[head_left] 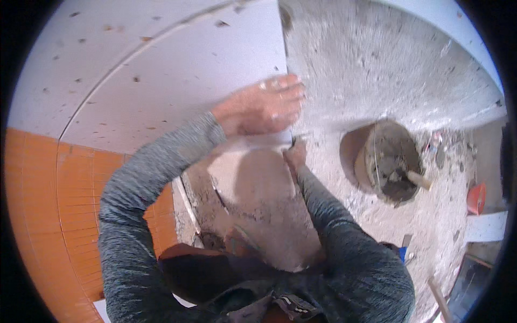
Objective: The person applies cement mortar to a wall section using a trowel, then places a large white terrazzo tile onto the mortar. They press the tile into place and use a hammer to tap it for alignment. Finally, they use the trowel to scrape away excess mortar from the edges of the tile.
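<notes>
My left hand [264, 107] lies across the right edge of a large white speckled tile [215, 64], its fingers stretched toward the bare grey wall. It holds nothing. Just below it, my right hand [295, 154] is closed at the tile's lower right corner. A small dark bit shows by its fingertips, too small to name, and a thin strip sticks out beside it. To the right of my right arm stands a round bucket [366, 160] of wet grey mortar, with a tool's pale handle [419, 180] leaning out over its rim.
The grey rough surface [377, 64] continues right of the tile. Orange hollow blocks [43, 199] line the left side. A red container [476, 199] and a white piece [486, 227] are at the far right. A wooden handle [440, 299] lies lower right.
</notes>
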A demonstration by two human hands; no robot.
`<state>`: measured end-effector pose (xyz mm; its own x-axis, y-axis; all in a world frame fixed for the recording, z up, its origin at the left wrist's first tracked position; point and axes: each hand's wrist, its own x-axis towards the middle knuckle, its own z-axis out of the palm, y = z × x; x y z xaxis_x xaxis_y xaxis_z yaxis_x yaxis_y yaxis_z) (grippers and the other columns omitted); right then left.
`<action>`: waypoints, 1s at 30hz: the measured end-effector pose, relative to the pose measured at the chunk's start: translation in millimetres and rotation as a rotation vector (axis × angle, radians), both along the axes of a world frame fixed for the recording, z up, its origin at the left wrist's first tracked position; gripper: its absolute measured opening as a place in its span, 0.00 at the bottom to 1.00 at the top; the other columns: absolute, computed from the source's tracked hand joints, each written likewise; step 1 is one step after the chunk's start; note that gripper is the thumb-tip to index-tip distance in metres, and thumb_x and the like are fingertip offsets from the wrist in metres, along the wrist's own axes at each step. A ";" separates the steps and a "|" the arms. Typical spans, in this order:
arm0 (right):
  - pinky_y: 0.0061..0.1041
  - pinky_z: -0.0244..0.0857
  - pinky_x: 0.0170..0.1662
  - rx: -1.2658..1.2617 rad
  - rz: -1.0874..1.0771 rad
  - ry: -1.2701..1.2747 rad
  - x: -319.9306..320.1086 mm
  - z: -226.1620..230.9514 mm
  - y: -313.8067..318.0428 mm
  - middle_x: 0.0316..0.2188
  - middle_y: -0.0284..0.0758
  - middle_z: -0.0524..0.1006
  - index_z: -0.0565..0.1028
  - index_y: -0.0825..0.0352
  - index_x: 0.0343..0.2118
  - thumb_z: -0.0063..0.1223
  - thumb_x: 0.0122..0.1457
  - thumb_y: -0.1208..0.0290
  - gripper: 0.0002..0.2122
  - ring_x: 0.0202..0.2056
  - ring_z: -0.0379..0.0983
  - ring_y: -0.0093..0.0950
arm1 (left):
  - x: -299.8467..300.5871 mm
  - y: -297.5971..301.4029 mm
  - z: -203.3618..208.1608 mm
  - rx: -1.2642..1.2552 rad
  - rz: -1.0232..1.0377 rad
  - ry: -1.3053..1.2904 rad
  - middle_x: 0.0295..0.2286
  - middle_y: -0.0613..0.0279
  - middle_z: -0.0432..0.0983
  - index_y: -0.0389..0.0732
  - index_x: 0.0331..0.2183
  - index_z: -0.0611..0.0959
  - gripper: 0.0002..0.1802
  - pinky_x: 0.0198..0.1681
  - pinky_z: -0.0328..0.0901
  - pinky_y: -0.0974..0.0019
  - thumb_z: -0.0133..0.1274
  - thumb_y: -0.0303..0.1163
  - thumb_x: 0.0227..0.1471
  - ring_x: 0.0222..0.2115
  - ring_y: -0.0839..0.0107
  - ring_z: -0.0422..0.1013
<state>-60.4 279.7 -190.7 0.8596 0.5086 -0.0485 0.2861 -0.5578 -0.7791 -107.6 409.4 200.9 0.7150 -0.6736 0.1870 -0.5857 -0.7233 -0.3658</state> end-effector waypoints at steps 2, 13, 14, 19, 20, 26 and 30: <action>0.42 0.64 0.47 0.086 -0.046 -0.044 -8.0 4.7 0.6 0.37 0.47 0.73 0.70 0.70 0.41 0.63 0.42 0.72 0.21 0.43 0.70 0.47 | -6.5 -5.1 2.8 -0.015 0.033 -0.043 0.45 0.55 0.74 0.40 0.38 0.80 0.15 0.62 0.58 0.52 0.53 0.29 0.44 0.53 0.57 0.66; 0.34 0.70 0.37 0.030 0.105 0.023 3.7 -18.7 -28.7 0.30 0.47 0.77 0.72 0.71 0.40 0.62 0.45 0.67 0.20 0.31 0.75 0.42 | -40.4 -32.1 19.4 -0.372 0.194 -0.531 0.50 0.50 0.69 0.40 0.45 0.79 0.21 0.60 0.54 0.43 0.59 0.33 0.46 0.56 0.50 0.61; 0.35 0.69 0.39 0.008 0.129 0.067 6.0 -17.6 -33.0 0.30 0.46 0.77 0.72 0.71 0.40 0.63 0.45 0.65 0.20 0.33 0.75 0.42 | -40.5 -29.4 22.1 -0.397 0.219 -0.634 0.52 0.52 0.66 0.42 0.46 0.78 0.24 0.60 0.54 0.45 0.61 0.34 0.44 0.57 0.50 0.59; 0.37 0.68 0.48 -0.129 0.824 -0.217 -6.2 31.9 -52.2 0.38 0.46 0.77 0.76 0.71 0.41 0.56 0.53 0.56 0.21 0.42 0.74 0.42 | -68.7 7.7 29.2 -0.342 0.454 -0.882 0.58 0.51 0.60 0.41 0.55 0.70 0.34 0.61 0.50 0.47 0.59 0.36 0.45 0.59 0.50 0.53; 0.39 0.68 0.48 -0.181 0.741 0.012 2.3 45.4 -87.4 0.36 0.45 0.77 0.77 0.69 0.39 0.55 0.53 0.58 0.18 0.39 0.74 0.43 | -62.1 16.5 -0.8 -0.290 0.582 -0.890 0.60 0.51 0.58 0.40 0.57 0.68 0.36 0.61 0.49 0.48 0.59 0.40 0.48 0.60 0.52 0.53; 0.39 0.68 0.47 -0.380 1.332 0.094 15.1 90.5 -200.0 0.38 0.47 0.77 0.76 0.67 0.40 0.54 0.53 0.62 0.16 0.40 0.74 0.44 | -66.6 14.2 17.4 -0.266 0.460 -0.910 0.51 0.46 0.68 0.33 0.53 0.71 0.32 0.56 0.58 0.54 0.60 0.40 0.50 0.54 0.53 0.63; 0.38 0.69 0.44 -0.489 0.755 0.148 21.4 149.1 -330.9 0.38 0.48 0.78 0.75 0.67 0.45 0.54 0.53 0.63 0.18 0.39 0.76 0.42 | -52.3 -3.3 35.3 -0.255 0.336 -0.900 0.50 0.44 0.67 0.29 0.51 0.71 0.32 0.55 0.62 0.55 0.61 0.38 0.51 0.53 0.52 0.64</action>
